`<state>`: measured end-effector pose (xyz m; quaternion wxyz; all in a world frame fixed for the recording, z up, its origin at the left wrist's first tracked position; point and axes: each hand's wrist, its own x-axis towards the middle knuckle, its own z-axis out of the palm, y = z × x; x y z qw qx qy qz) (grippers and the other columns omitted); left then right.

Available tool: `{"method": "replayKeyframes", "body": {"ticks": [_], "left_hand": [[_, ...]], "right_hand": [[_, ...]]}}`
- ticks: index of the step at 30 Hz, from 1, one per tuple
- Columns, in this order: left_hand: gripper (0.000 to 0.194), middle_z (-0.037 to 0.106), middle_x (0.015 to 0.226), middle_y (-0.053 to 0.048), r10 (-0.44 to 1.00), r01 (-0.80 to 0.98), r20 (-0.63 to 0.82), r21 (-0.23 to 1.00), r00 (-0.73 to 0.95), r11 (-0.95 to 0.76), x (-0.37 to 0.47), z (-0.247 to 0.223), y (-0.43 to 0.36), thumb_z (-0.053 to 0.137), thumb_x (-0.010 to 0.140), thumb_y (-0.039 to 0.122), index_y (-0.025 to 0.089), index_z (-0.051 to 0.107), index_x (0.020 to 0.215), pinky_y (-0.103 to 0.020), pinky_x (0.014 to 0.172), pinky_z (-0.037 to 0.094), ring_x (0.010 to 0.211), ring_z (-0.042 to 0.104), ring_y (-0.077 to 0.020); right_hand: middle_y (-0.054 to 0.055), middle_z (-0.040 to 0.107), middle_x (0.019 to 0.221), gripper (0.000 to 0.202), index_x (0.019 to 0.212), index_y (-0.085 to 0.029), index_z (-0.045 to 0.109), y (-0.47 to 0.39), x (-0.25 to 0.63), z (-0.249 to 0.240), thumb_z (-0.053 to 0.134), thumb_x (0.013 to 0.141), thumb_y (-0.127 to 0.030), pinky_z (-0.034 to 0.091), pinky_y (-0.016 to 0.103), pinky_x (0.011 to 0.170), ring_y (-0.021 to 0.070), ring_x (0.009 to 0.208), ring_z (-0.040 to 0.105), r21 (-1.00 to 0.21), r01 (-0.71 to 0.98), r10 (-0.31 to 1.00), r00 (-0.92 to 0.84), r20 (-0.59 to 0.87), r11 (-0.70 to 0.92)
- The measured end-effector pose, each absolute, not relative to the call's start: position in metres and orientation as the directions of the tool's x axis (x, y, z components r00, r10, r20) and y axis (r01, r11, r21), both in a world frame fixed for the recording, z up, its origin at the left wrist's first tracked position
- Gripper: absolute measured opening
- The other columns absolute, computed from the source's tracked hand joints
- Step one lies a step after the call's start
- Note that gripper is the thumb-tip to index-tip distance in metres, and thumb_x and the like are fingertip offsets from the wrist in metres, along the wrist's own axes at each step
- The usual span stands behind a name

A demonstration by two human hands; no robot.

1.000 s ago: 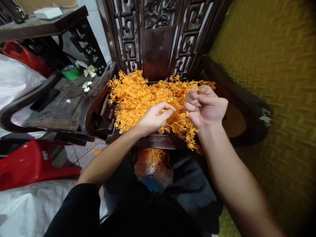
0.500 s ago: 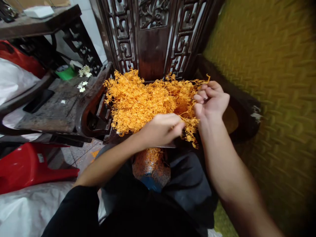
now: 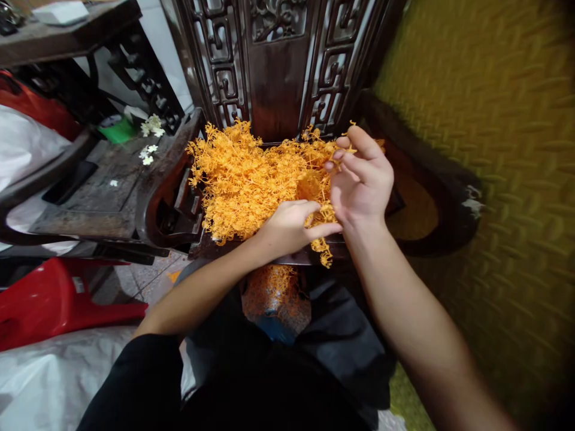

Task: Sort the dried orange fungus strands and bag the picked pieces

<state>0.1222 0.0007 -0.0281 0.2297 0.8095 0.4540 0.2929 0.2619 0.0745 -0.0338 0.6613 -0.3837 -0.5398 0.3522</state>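
A heap of orange, thin-stemmed branching sprigs [image 3: 242, 185] covers the seat of a dark carved wooden chair [image 3: 278, 84]. My left hand [image 3: 290, 227] is at the heap's front right, its thumb and forefinger apart around a hanging orange cluster [image 3: 324, 251]. Whether they touch it I cannot tell. My right hand [image 3: 363, 179] is raised at the heap's right side, palm turned inward and fingers curled. Orange stem ends show at its fingertips, and part of that sprig is hidden behind the fingers.
On the left, a second wooden chair [image 3: 90, 206] bears a green tape roll [image 3: 117, 129], small pale flowers [image 3: 147, 154] and a dark phone-like object [image 3: 69, 182]. A red plastic stool [image 3: 54, 299] lies lower left. Between my legs is an orange-speckled container [image 3: 276, 305].
My right hand has moved left and its fingers have loosened somewhat. My left hand's thumb and forefinger have spread apart. The hanging cluster has shifted left.
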Motion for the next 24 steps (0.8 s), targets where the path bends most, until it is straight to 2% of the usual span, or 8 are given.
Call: {"method": "replayKeyframes", "body": {"ticks": [3,5,8,10,13,15,20,24], "left_hand": [[0.03,0.068,0.076,-0.002,0.881,0.555,0.291,0.691,0.374,-0.464,0.117,-0.02,0.006,0.055,0.099,0.033,0.017,0.069,0.079,-0.031,0.075,0.046,0.075,0.061,-0.0148],[0.028,0.064,0.072,0.001,0.914,0.495,0.271,0.775,0.302,-0.393,0.106,-0.013,0.011,0.054,0.098,0.031,0.017,0.068,0.077,-0.029,0.069,0.043,0.07,0.056,-0.0127],[0.025,0.055,0.063,0.002,0.96,0.396,0.163,0.885,0.227,-0.244,0.089,-0.006,0.02,0.057,0.096,0.033,0.018,0.069,0.079,-0.027,0.057,0.039,0.058,0.048,-0.0107],[0.024,0.053,0.062,0.002,0.972,0.321,0.084,0.934,0.22,-0.154,0.081,-0.006,0.025,0.058,0.095,0.034,0.019,0.07,0.08,-0.026,0.054,0.037,0.054,0.045,-0.0099],[0.022,0.059,0.07,-0.001,0.975,0.184,0.029,0.98,0.221,-0.071,0.076,-0.009,0.029,0.06,0.094,0.033,0.019,0.068,0.081,-0.026,0.054,0.04,0.057,0.049,-0.0096],[0.02,0.06,0.073,-0.001,0.978,0.085,-0.007,0.996,0.209,-0.011,0.075,-0.009,0.029,0.06,0.093,0.032,0.018,0.067,0.082,-0.023,0.052,0.039,0.056,0.048,-0.0082],[0.026,0.038,0.058,0.006,0.956,-0.117,-0.155,0.975,0.248,0.188,0.075,-0.003,0.024,0.065,0.091,0.036,0.017,0.057,0.075,-0.018,0.039,0.016,0.041,0.026,-0.0018],[0.04,0.031,0.055,0.008,0.943,-0.094,-0.197,0.969,0.268,0.229,0.073,0.0,0.023,0.066,0.092,0.049,0.018,0.053,0.072,-0.019,0.039,0.007,0.038,0.018,-0.0002]], "right_hand": [[0.005,0.073,0.114,0.029,0.119,-0.032,0.07,0.067,0.264,-0.029,0.063,0.094,-0.043,0.06,0.044,0.084,0.0253,0.106,0.07,-0.894,-0.021,0.888,0.131,0.44,0.447],[0.005,0.075,0.11,0.028,0.118,-0.03,0.072,0.061,0.274,-0.025,0.063,0.094,-0.041,0.058,0.046,0.093,0.0252,0.104,0.07,-0.882,0.137,0.884,0.066,0.463,0.451],[0.008,0.075,0.107,0.022,0.111,-0.027,0.076,0.05,0.29,-0.016,0.066,0.093,-0.035,0.05,0.052,0.105,0.029,0.107,0.067,-0.726,0.478,0.823,0.011,0.568,0.495],[0.01,0.072,0.113,0.023,0.112,-0.028,0.076,0.041,0.292,-0.01,0.067,0.091,-0.028,0.046,0.054,0.108,0.0317,0.115,0.063,-0.577,0.578,0.741,-0.073,0.668,0.577],[0.009,0.067,0.122,0.035,0.12,-0.032,0.072,0.032,0.28,-0.008,0.063,0.09,-0.017,0.049,0.052,0.103,0.0299,0.118,0.061,-0.385,0.457,0.563,-0.365,0.741,0.802],[0.007,0.066,0.123,0.035,0.118,-0.032,0.07,0.031,0.268,-0.012,0.06,0.091,-0.014,0.051,0.05,0.098,0.0277,0.114,0.061,-0.303,0.347,0.445,-0.473,0.761,0.887],[0.004,0.071,0.113,0.025,0.111,-0.031,0.069,0.038,0.259,-0.02,0.067,0.09,-0.017,0.051,0.049,0.093,0.0263,0.107,0.063,-0.238,0.334,0.366,-0.402,0.839,0.912],[0.004,0.072,0.107,0.014,0.101,-0.028,0.069,0.037,0.261,-0.019,0.069,0.089,-0.02,0.055,0.044,0.088,0.0243,0.101,0.067,-0.341,0.316,0.436,-0.309,0.845,0.885]]}}
